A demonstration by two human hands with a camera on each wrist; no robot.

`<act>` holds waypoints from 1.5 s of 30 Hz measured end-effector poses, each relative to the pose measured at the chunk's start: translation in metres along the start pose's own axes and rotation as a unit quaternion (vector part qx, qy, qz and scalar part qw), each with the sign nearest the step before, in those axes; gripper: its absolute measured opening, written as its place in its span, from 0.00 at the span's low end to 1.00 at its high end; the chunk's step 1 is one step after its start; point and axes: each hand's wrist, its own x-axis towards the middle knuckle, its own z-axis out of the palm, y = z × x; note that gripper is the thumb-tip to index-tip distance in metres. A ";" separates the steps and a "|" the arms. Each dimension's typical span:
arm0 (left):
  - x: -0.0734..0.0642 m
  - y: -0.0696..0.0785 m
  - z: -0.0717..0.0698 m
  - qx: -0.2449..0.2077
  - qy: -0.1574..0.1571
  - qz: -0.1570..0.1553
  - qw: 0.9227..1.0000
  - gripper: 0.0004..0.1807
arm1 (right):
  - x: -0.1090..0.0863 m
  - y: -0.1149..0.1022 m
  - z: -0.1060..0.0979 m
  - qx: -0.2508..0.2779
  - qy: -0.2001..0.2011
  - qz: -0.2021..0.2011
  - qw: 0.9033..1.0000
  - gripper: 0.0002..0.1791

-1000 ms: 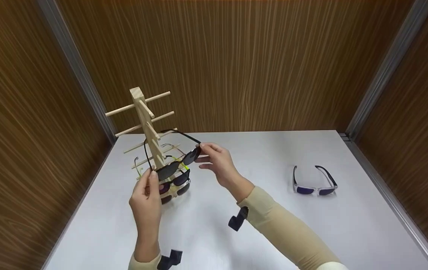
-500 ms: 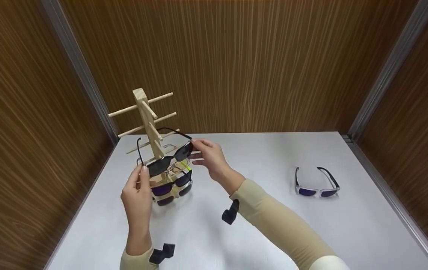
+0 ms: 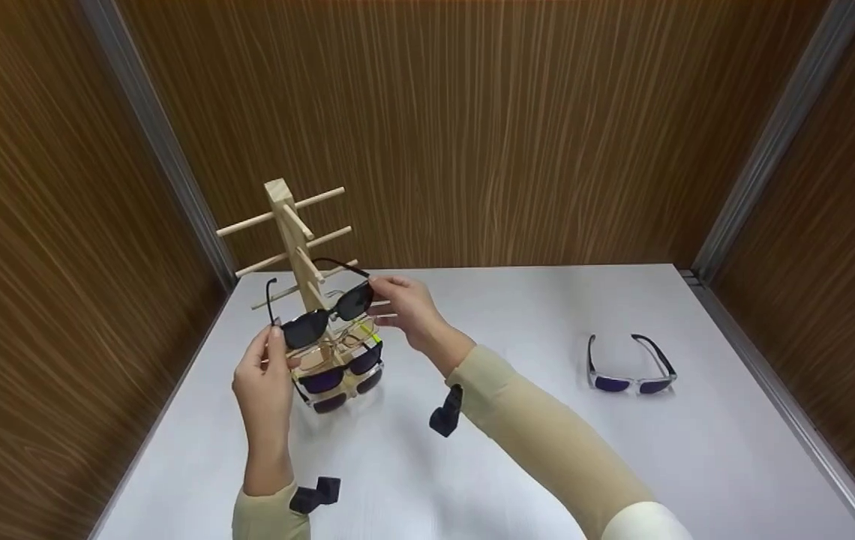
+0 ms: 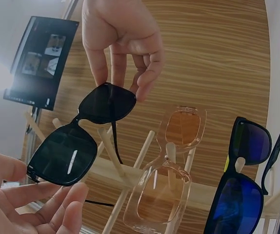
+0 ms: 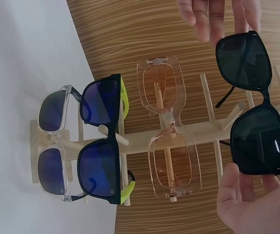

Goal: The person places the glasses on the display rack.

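Above the bench (image 3: 705,457), toward its left edge, the left hand (image 3: 262,382) and right hand (image 3: 409,307) pinched opposite outer corners of the black sunglasses (image 3: 306,330) between thumb and fingers, presumably keeping lenses (image 5: 243,61) untouched and open temples (image 3: 270,300) directed at the rack (image 3: 295,244).

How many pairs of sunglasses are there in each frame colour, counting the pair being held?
Black: 2, the held pair and the pair with yellow-green arms on the wooden stand
Clear: 2, the lowest pair on the stand and the loose pair on the table
Peach: 1, the orange-lensed pair on the stand
Total: 5
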 end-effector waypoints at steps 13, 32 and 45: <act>0.012 -0.015 0.001 -0.027 -0.016 -0.049 0.998 0.23 | 0.011 0.004 0.003 -0.013 -0.005 0.025 1.000 0.13; 0.013 -0.019 -0.002 -0.027 -0.011 -0.040 0.999 0.23 | 0.012 0.010 -0.006 -0.006 -0.002 0.031 0.999 0.17; -0.003 -0.022 -0.007 0.009 0.035 0.017 0.999 0.24 | -0.006 0.025 -0.028 0.012 -0.004 0.018 1.000 0.15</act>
